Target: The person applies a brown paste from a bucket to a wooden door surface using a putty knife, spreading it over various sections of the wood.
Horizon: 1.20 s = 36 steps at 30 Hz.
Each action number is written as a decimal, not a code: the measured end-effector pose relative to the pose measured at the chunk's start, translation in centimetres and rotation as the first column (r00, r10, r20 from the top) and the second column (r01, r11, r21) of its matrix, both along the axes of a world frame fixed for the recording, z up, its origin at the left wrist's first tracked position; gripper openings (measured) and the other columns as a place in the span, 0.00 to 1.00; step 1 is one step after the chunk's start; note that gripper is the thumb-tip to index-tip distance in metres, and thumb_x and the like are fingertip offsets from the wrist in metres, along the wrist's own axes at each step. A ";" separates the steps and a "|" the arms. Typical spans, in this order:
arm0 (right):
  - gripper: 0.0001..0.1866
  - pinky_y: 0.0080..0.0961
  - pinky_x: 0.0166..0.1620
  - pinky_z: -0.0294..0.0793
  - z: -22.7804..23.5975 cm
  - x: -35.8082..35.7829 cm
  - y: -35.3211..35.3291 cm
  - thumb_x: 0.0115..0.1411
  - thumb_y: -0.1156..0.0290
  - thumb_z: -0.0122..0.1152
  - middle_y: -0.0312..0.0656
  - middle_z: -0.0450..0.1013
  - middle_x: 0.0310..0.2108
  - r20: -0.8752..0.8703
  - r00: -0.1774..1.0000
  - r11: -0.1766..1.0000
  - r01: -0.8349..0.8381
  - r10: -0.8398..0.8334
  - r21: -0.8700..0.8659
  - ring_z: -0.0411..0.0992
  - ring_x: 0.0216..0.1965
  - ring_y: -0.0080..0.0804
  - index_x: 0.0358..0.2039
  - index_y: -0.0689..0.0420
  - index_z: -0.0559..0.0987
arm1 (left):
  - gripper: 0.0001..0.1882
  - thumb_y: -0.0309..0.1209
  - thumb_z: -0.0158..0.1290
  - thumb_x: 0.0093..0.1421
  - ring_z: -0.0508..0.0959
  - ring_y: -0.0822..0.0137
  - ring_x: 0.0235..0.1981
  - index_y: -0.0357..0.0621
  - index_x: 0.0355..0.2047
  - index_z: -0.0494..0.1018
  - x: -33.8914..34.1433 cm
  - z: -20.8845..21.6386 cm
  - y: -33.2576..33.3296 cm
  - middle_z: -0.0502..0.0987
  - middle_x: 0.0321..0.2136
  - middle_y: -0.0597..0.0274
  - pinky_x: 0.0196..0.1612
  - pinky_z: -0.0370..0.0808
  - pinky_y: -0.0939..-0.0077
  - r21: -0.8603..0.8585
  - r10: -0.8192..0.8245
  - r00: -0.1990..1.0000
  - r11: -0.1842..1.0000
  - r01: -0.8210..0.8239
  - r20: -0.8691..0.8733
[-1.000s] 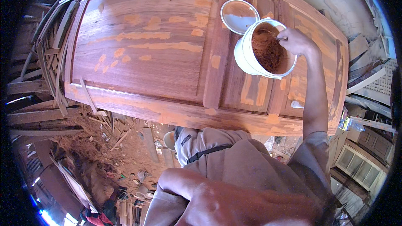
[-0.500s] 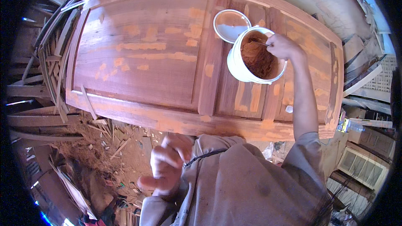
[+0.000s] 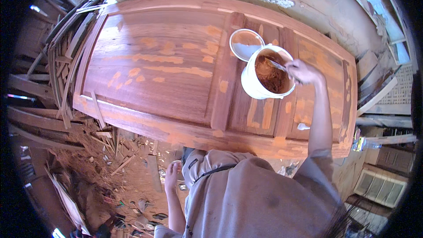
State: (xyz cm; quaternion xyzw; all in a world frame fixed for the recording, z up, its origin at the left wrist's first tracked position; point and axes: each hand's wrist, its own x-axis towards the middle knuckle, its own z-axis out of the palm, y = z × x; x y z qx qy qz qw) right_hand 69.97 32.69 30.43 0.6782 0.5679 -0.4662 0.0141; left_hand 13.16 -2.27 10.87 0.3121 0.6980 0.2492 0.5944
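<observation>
My right hand is closed round what looks like a putty knife, its light blade dipping into a white bucket. Reddish-brown paste lines the bucket, which is tilted on a large wooden panelled door. Against the bucket's far left side rests a round white lid smeared with orange-brown. My left hand hangs low beside my body, away from the door, fingers loosely bent and partly apart; nothing plainly shows in it. Orange filler patches mark the door's surface.
A small white object lies on the door right of the bucket. Wooden offcuts are stacked at the left, with a thin strip on the door's near left corner. Shavings and scraps litter the floor. A wall stands behind.
My left hand has dropped from in front of my body to my side. My right hand has drawn the knife up, so more of its blade shows. The view has shifted slightly.
</observation>
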 end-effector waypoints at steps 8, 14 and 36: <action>0.18 0.20 0.15 0.64 -0.5 -1.0 -9.1 0.70 0.60 0.42 0.35 0.70 0.22 -0.457 0.759 0.842 0.538 -0.464 0.039 0.67 0.14 0.21 0.40 0.60 0.76 | 0.21 0.42 0.45 0.68 0.77 0.68 0.33 0.34 0.44 0.75 1.4 -8.2 -2.6 0.78 0.34 0.55 0.36 0.75 0.76 -0.082 0.508 0.861 0.859 -0.505 0.025; 0.10 0.17 0.19 0.67 -1.6 -3.3 -10.2 0.67 0.67 0.53 0.34 0.71 0.26 -0.629 0.669 0.794 0.594 -0.396 0.132 0.69 0.19 0.20 0.44 0.58 0.73 | 0.23 0.43 0.45 0.68 0.79 0.56 0.41 0.31 0.45 0.74 3.0 -4.8 -2.6 0.80 0.38 0.45 0.47 0.73 0.65 0.064 0.131 0.923 0.991 -0.116 -0.362; 0.13 0.22 0.30 0.73 -2.5 -9.7 -12.3 0.70 0.70 0.45 0.43 0.75 0.35 -0.775 0.456 0.522 0.831 -0.438 0.194 0.70 0.25 0.22 0.53 0.54 0.71 | 0.23 0.44 0.44 0.67 0.79 0.51 0.40 0.33 0.42 0.75 0.1 -8.5 -9.0 0.79 0.35 0.43 0.46 0.72 0.61 0.133 0.157 0.909 0.985 -0.114 -0.387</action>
